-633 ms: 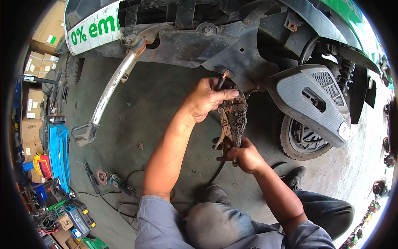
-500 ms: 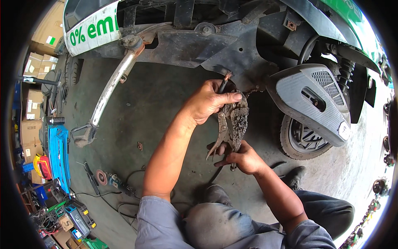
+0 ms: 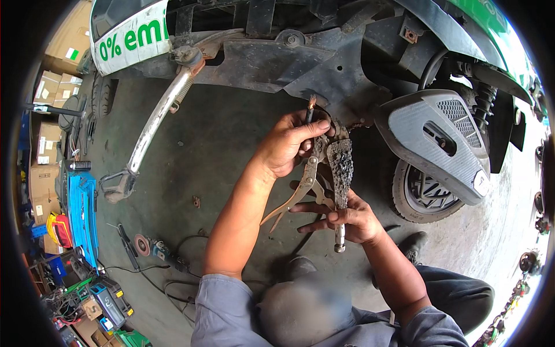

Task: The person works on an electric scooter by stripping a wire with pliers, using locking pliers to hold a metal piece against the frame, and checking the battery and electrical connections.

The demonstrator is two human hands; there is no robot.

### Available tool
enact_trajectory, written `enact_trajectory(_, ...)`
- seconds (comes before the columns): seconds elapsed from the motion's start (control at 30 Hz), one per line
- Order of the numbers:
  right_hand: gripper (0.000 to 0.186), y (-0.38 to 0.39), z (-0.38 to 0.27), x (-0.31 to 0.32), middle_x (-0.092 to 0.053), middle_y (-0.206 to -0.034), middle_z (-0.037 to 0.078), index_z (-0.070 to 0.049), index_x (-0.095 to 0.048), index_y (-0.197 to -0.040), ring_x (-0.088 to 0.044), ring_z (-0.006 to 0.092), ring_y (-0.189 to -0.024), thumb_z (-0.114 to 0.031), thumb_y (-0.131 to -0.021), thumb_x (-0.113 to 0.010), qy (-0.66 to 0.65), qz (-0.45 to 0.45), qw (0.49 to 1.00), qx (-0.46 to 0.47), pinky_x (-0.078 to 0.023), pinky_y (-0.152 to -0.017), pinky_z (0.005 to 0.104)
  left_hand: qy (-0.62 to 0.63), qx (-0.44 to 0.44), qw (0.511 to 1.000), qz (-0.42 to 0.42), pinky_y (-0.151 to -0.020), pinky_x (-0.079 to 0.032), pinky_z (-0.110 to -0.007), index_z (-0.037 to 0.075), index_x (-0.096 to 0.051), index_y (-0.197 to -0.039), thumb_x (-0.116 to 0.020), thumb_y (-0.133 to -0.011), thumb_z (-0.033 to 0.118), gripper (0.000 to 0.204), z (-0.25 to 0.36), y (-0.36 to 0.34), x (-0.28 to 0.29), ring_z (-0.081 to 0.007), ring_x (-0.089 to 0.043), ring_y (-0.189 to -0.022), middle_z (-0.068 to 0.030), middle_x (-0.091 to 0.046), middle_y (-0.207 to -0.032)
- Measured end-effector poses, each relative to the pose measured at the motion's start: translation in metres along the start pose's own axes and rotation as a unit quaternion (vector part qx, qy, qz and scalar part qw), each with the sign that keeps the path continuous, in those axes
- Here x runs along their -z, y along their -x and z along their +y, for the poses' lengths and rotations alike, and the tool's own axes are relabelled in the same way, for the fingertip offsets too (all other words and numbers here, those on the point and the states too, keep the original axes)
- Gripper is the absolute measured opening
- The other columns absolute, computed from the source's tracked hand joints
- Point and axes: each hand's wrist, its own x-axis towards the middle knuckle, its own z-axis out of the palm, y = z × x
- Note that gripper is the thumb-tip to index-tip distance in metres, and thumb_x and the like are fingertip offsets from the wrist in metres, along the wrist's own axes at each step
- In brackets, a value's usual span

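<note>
**Pliers clamped, both hands on**

We have the locking pliers (image 3: pixel 315 173) running down and to the left from our left hand (image 3: pixel 286 147), long axis slanting, handles spread. Our left fingers (image 3: pixel 306 130) curl tight around the pliers' head and a frayed cable (image 3: pixel 310 110). Just below, our right hand (image 3: pixel 347 217) grips the crusty metal rod (image 3: pixel 341 185), upright, fingers wrapped around it. The scooter (image 3: pixel 324 52) sits beyond.

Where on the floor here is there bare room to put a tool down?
Bare concrete floor lies between the chrome stand bar and the left hand. Another patch sits right of the rear wheel. It is crowded along the left by the blue toolbox, angle grinder and cables.
</note>
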Motion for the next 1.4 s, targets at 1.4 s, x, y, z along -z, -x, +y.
enact_trajectory(1.4,0.076,-0.016,-0.008,-0.018,-0.036,-0.137,0.015,-0.006,-0.013,-0.145,-0.06,0.0272,-0.109,0.015,-0.076,-0.037,0.306,0.159,0.933,0.102,-0.054,-0.083,0.0371,-0.228,-0.186,0.945,0.145,-0.044,-0.028,-0.017,0.001,-0.062,-0.101,-0.06,-0.091,0.014,0.016,0.006,0.002,0.003,-0.0007,-0.038,-0.052,-0.0006,-0.058,-0.069)
